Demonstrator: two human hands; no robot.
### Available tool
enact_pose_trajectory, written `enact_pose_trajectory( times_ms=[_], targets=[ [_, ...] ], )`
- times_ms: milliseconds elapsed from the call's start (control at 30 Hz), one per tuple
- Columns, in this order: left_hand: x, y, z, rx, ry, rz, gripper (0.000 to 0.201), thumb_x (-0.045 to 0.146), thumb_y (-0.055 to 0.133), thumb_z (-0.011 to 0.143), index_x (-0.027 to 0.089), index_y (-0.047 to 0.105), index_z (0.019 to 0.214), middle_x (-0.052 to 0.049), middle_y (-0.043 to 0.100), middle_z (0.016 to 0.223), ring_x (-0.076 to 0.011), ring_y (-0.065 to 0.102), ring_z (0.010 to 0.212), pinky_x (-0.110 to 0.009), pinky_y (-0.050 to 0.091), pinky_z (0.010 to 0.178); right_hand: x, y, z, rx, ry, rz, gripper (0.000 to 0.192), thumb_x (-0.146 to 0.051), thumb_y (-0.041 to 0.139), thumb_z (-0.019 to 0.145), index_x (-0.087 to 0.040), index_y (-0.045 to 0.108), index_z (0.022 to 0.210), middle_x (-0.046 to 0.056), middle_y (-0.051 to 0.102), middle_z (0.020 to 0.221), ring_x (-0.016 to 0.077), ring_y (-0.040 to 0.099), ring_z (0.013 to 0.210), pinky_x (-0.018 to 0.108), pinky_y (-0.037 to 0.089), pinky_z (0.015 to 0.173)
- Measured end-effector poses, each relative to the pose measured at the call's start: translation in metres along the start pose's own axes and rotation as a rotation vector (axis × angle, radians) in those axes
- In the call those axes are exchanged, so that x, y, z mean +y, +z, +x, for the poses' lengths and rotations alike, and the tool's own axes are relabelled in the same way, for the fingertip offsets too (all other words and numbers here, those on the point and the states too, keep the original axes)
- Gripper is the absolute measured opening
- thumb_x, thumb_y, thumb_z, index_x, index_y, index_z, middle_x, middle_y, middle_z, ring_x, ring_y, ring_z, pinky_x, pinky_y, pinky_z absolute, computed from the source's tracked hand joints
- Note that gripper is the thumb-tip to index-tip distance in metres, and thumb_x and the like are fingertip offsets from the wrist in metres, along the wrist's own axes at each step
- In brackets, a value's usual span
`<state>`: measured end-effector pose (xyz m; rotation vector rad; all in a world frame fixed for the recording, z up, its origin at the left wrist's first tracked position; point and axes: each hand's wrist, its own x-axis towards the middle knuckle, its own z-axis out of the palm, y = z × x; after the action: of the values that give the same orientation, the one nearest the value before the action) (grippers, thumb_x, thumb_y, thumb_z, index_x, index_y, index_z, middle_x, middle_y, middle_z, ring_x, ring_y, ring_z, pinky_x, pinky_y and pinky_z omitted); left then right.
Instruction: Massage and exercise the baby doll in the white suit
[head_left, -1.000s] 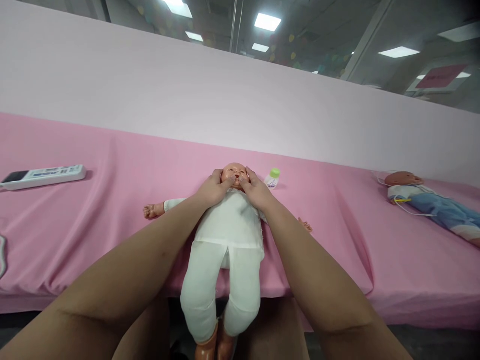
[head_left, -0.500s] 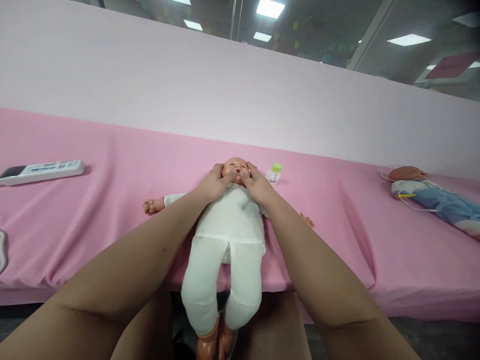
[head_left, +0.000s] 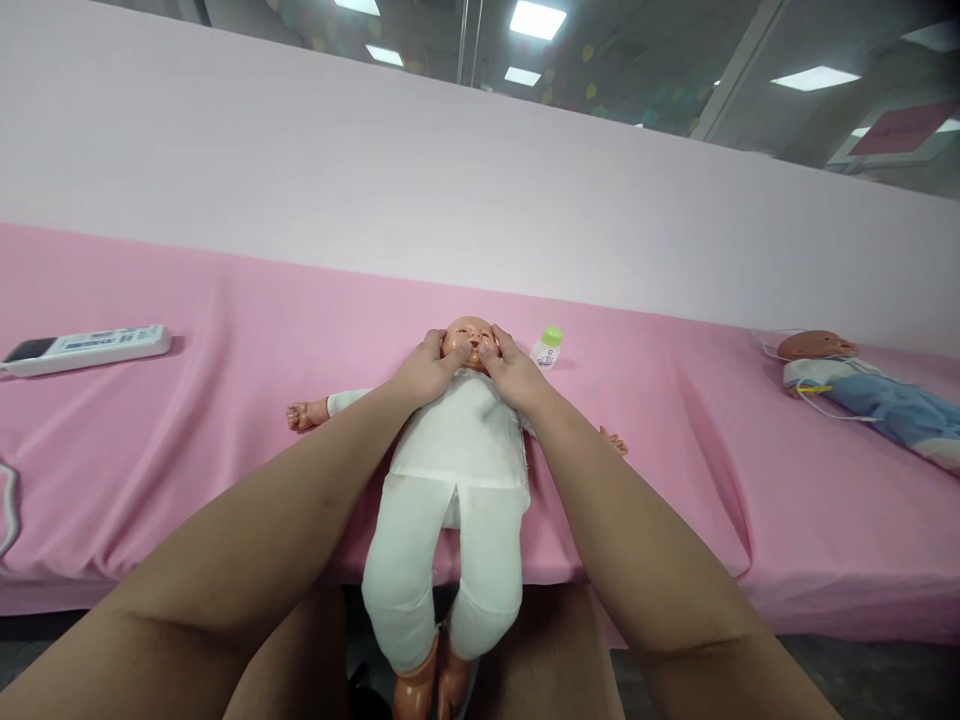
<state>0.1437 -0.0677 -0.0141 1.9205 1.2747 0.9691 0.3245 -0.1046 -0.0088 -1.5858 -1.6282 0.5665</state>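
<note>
A baby doll in white clothes (head_left: 457,470) lies on its back on the pink-covered table (head_left: 225,400), legs hanging over the front edge. My left hand (head_left: 426,372) cups the left side of the doll's head (head_left: 466,336), thumb pressed near its mouth. My right hand (head_left: 508,374) cups the other side, its thumb also beside the mouth. Both thumbs touch the doll's face. The doll's arms stretch out to either side.
A small bottle with a green cap (head_left: 547,347) stands just right of the doll's head. A white remote control (head_left: 86,348) lies at the far left. A second doll in blue clothes (head_left: 862,395) with a cable lies at the right. A pale partition rises behind.
My thumbs slid slightly down the doll's face toward the chin. The view shifted a little; hands stay on the head.
</note>
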Motion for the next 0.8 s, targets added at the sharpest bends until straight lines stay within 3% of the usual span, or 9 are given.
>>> enact_pose_trajectory(
  times_ms=[400, 800],
  targets=[
    [0.013, -0.008, -0.010, -0.050, -0.010, -0.014, 0.066, 0.066, 0.047, 0.086, 0.021, 0.044, 0.134, -0.012, 0.060, 0.134, -0.0278, 0.059, 0.118, -0.036, 0.046, 0.094, -0.002, 0.000, -0.001, -0.001, 0.002, -0.003, 0.076, -0.065, 0.041, 0.092, -0.027, 0.025, 0.155, 0.007, 0.041, 0.153, 0.0301, 0.043, 0.137, 0.047, 0.033, 0.113],
    [0.002, 0.000, -0.001, 0.011, 0.000, -0.003, 0.065, 0.068, 0.047, 0.084, 0.023, 0.048, 0.130, -0.010, 0.063, 0.130, -0.0276, 0.062, 0.113, -0.035, 0.046, 0.092, -0.001, 0.000, 0.000, 0.000, 0.007, -0.007, 0.076, -0.065, 0.041, 0.092, -0.027, 0.024, 0.155, 0.006, 0.040, 0.153, 0.0304, 0.043, 0.137, 0.048, 0.033, 0.113]
  ],
)
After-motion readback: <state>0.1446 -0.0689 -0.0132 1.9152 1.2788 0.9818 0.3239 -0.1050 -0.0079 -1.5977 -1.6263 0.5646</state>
